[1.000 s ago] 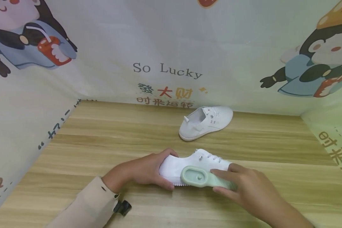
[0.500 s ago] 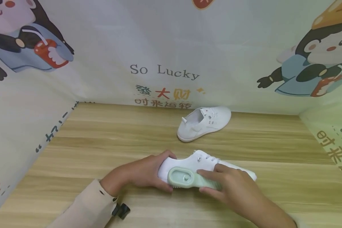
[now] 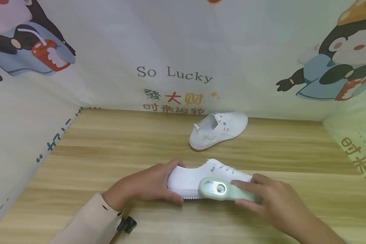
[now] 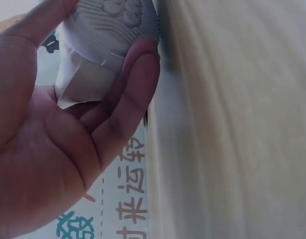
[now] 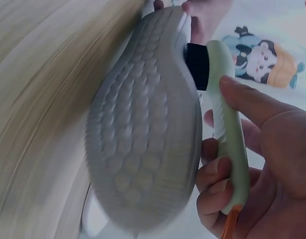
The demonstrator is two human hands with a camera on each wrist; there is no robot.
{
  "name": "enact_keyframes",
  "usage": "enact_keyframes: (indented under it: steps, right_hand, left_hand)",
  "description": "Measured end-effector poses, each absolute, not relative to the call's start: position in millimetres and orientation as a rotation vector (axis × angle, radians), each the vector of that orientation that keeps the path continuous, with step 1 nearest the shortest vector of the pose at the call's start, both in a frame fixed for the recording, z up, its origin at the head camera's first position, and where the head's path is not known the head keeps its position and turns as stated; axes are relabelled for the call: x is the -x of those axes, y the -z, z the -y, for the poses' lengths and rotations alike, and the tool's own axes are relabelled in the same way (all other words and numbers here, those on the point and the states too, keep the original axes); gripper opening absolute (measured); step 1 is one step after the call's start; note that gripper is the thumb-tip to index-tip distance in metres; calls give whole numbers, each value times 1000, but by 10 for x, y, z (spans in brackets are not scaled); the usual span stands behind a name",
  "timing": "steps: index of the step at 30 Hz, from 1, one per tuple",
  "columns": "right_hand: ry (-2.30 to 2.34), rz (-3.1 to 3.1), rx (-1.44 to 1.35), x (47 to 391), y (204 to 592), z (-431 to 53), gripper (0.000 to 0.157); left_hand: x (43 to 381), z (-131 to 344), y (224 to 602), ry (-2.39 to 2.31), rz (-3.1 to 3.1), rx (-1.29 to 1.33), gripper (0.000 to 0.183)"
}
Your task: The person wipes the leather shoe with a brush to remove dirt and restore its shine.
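Note:
A white lace-up shoe point(image 3: 189, 178) lies on its side over the wooden surface, its bumpy sole point(image 5: 138, 124) showing in the right wrist view. My left hand point(image 3: 152, 183) grips the heel point(image 4: 93, 74), thumb and fingers on opposite sides. In my right hand point(image 3: 282, 205) is a light green scrub brush point(image 3: 213, 187), held by its handle point(image 5: 235, 149). Dark bristles point(image 5: 197, 67) touch the shoe's side, just above the sole edge. The head view hides the bristles behind the brush's back.
Another white shoe point(image 3: 218, 132) stands upright farther back, close to the printed backdrop point(image 3: 177, 44). Printed cloth also rises at the left and right sides. A small black clip-like piece point(image 3: 127, 224) sits by the left sleeve point(image 3: 86, 220).
The brush slid left toward the heel, then back right along the shoe's side with my right hand. My left hand kept its grip on the heel.

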State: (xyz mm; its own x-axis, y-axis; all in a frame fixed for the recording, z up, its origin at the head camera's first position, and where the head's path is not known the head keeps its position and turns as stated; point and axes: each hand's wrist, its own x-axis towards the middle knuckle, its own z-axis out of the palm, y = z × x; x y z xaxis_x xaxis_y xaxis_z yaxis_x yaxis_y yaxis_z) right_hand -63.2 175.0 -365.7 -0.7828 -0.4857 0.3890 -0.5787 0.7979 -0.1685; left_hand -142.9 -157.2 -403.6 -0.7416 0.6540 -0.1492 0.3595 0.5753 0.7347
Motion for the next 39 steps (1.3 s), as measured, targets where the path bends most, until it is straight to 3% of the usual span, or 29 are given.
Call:
enact_keyframes:
  steps: [20, 30, 39]
  right_hand:
    - [-470, 2618, -740, 777, 3697, -2277, 43]
    - [-574, 2728, -706, 784, 3687, -2282, 40]
    - [-572, 2818, -688, 779, 3699, -2305, 39]
  left_hand:
    - [1484, 1684, 3962, -861, -2565, -717, 77]
    - [1438, 1706, 3863, -754, -2596, -713, 60]
    - [1398, 1615, 3813, -669, -2690, -725, 69]
